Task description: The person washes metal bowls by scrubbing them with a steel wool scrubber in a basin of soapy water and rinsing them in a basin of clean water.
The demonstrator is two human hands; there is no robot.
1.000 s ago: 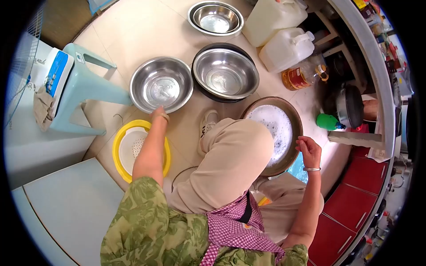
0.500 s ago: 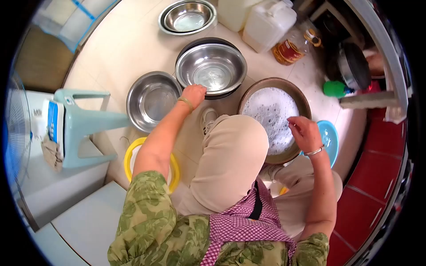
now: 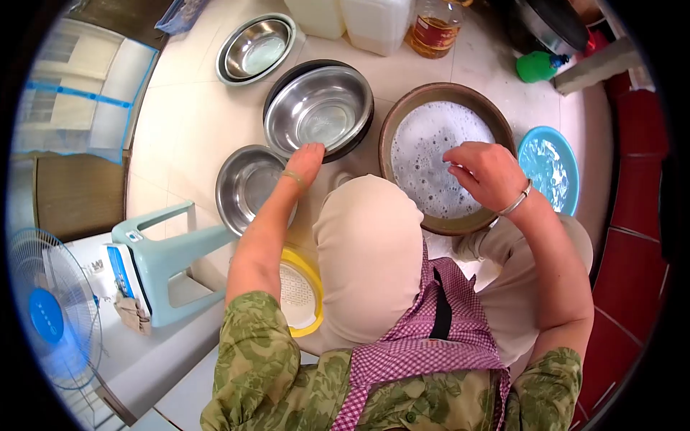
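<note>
In the head view, a brown basin [image 3: 386,152] sits at the person's right; the bent knee [image 3: 370,248] crowds its near left side. Pale floor tile [image 3: 410,72] gives room beyond its far rim, while red cabinet doors [image 3: 636,273] bound the space well to its right. White suds [image 3: 431,136] cover what it holds. Just right of it, a blue basin [image 3: 574,169] contains rippling water. Left of it, a steel bowl [image 3: 318,118] sits over a dark basin [image 3: 296,72]; farther left are a second steel bowl [image 3: 248,179] and, beyond, two nested bowls [image 3: 255,50]. The left hand [image 3: 307,164] lays its fingers together on the steel bowl's near rim; its thumb is hidden, so I cannot tell whether it pinches. The right hand [image 3: 489,174] hangs above the suds, loosely curled, thumb and forefinger parted. The steel bowl's mouth faces up, its oval outline slanting in view from near left to far right, towards the brown basin's far side.
</note>
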